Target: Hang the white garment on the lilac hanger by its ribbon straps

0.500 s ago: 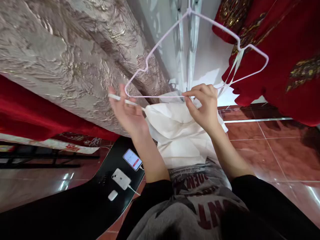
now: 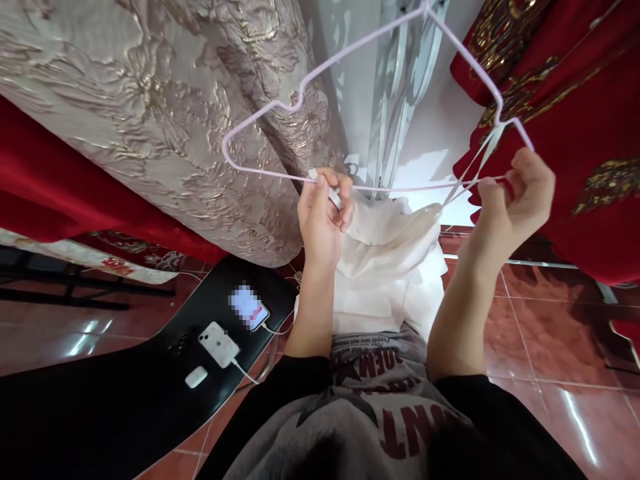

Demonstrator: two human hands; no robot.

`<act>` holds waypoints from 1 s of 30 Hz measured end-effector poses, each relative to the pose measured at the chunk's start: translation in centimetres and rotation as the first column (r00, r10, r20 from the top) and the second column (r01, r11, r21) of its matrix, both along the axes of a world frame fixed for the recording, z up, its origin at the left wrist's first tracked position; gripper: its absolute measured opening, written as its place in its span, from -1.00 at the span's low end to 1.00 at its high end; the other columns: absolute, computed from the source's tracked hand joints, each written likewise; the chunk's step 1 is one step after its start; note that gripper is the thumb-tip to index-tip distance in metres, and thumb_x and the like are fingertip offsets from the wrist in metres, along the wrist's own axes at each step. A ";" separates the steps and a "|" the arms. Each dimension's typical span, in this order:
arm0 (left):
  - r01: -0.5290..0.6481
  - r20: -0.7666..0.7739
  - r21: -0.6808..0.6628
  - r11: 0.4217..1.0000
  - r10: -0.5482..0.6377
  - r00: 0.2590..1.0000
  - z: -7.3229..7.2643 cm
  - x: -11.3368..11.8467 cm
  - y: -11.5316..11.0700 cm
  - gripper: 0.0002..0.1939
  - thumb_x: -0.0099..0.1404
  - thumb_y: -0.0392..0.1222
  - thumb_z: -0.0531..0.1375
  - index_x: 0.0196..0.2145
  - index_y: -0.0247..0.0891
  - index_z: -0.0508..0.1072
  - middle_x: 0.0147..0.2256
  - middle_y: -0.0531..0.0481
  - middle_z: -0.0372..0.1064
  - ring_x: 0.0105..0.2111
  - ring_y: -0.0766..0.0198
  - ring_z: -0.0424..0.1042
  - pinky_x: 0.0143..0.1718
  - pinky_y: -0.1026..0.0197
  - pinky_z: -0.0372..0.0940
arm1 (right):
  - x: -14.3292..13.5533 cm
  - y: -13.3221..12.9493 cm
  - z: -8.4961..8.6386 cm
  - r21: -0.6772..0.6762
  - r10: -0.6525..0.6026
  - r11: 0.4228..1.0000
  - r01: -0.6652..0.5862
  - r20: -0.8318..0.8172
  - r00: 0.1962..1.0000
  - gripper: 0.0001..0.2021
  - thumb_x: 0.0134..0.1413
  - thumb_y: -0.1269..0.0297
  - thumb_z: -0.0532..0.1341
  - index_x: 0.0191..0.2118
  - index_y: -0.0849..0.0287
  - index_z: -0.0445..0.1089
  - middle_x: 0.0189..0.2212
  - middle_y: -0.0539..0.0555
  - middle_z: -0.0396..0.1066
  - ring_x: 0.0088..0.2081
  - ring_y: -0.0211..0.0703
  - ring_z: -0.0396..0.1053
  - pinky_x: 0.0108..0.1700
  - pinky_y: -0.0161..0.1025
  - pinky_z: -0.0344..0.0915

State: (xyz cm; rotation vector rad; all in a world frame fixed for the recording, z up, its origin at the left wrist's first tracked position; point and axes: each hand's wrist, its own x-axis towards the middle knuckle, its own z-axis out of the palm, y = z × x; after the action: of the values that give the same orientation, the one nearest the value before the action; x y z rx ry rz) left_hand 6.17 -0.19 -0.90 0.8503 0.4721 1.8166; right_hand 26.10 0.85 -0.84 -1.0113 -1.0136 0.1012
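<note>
The left hand (image 2: 325,217) has its grip curled nearly closed on the left strap (image 2: 335,197), at the lower side of the hanger (image 2: 363,44); whether it pinches the hanger too, I cannot tell. The right hand (image 2: 523,200) has its grip closed round the hanger's right end. The right strap (image 2: 483,157) loops over the hanger's right notch, above the white dress (image 2: 387,257). The phone (image 2: 220,343) lies on the bench (image 2: 150,380).
</note>
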 end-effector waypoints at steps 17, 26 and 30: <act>0.006 -0.020 -0.047 0.999 -0.007 1.000 0.4 -0.5 0.2 -0.75 0.53 -0.19 0.18 -0.35 -0.26 0.35 -0.47 0.09 0.20 -0.69 0.49 0.16 -0.75 0.48 0.03 | -0.2 -0.4 4.4 -0.341 0.407 0.857 -0.386 -0.009 0.913 -0.92 0.03 0.32 0.33 -0.33 0.19 0.53 -0.47 -0.02 0.42 -0.46 -0.42 0.29 -0.36 -0.33 0.21; 0.085 -0.041 -0.086 0.993 -0.089 0.995 0.5 -0.1 0.0 -0.76 0.42 -0.19 0.28 -0.36 -0.25 0.30 -0.44 0.10 0.19 -0.67 0.50 0.13 -0.75 0.49 0.01 | 1.6 2.1 7.9 0.109 0.455 0.857 -0.504 -0.620 0.639 -0.63 0.25 0.34 -0.06 -0.28 0.07 0.51 0.00 -0.02 0.43 -0.20 -0.40 0.44 -0.21 -0.34 0.41; 0.094 -0.023 -0.090 0.992 -0.097 0.995 0.7 -0.2 -0.2 -0.76 0.38 -0.23 0.30 -0.36 -0.25 0.29 -0.44 0.11 0.17 -0.67 0.50 0.12 -0.74 0.49 -0.01 | 3.6 2.6 3.7 0.297 0.285 0.947 -0.124 -0.592 0.754 -0.64 0.12 0.30 -0.10 -0.16 0.06 0.42 -0.01 0.03 0.39 -0.29 -0.40 0.42 -0.17 -0.26 0.38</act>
State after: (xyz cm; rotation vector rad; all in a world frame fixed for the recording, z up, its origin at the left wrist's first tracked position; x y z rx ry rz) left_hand 5.97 -0.40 -0.21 0.8240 0.5171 1.6861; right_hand 29.68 3.43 2.87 -0.5638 -0.4900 0.4633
